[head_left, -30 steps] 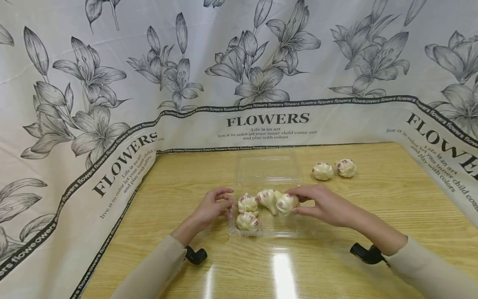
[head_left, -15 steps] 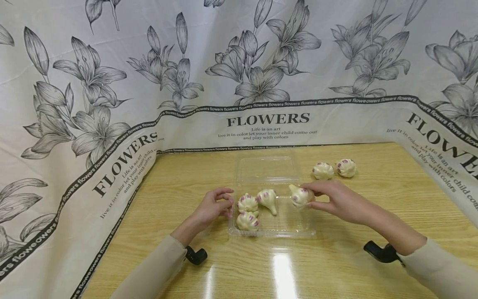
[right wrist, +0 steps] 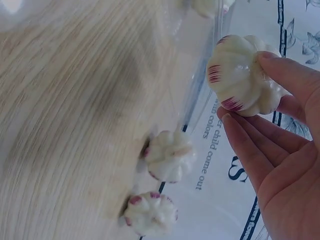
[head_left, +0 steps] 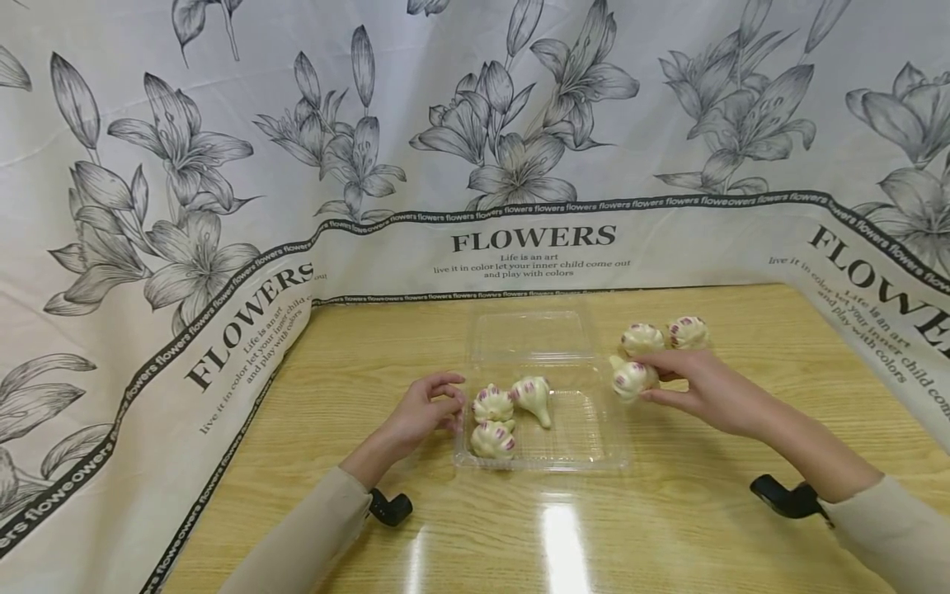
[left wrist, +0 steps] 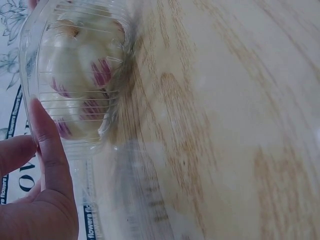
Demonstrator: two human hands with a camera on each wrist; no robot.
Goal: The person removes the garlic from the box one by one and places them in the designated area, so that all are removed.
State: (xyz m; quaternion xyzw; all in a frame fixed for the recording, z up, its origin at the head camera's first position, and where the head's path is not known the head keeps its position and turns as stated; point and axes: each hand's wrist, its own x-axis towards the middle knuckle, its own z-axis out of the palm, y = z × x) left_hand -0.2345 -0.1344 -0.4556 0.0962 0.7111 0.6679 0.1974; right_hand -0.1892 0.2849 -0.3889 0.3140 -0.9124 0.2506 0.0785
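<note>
My right hand (head_left: pixel 701 388) pinches a cream garlic bulb (head_left: pixel 633 379) with purple streaks between thumb and fingers. In the right wrist view this held bulb (right wrist: pixel 242 75) is raised above the table. At the left wall of a clear plastic clamshell box (head_left: pixel 571 464), my left hand (head_left: pixel 423 414) holds the rim between thumb and forefinger, as the left wrist view shows of the box (left wrist: pixel 30 65). Inside the box lie a rear-left bulb (head_left: pixel 492 404), a front-left bulb (head_left: pixel 493 440) and a bulb with its stem toward me (head_left: pixel 531 398).
The box's lid (head_left: pixel 529 334) lies folded back behind it. Two more garlic bulbs, one on the left (head_left: pixel 641 338) and one on the right (head_left: pixel 688 332), rest on the wooden table (head_left: pixel 742 330) at back right. A flower-printed cloth (head_left: pixel 534 247) surrounds the table.
My right hand has lifted the garlic bulb from the box and carried it right, past the box's right edge. The left hand has stayed put at the rim.
</note>
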